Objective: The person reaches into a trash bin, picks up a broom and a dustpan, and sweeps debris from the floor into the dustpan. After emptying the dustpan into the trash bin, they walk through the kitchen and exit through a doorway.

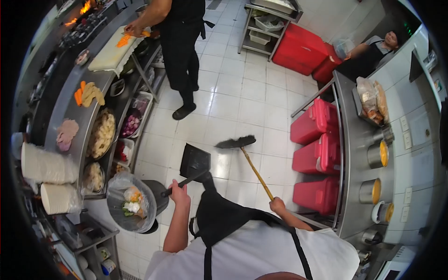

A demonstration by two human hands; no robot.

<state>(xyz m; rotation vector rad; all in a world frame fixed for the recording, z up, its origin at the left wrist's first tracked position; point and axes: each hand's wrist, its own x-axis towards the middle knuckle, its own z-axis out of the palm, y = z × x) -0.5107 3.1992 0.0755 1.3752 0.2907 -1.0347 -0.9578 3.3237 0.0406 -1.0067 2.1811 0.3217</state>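
Note:
My left hand (179, 192) is closed round the black handle of a dustpan (195, 159), whose pan is near the tiled floor in front of me. In my right hand (277, 204) is the yellow stick of a broom (254, 170). The broom's dark bristle head lies on the white tiles, to the right of the dustpan and apart from it. Just left of my left hand stands a bin (112, 201) lined with clear plastic, with food scraps inside.
A co-worker in black stands at the left counter (105, 56) over orange food. Another person is behind the right steel counter (352, 205). Red containers (315, 158) sit beneath that counter. A red cooler (298, 49) and a rack (247, 42) stand at the back.

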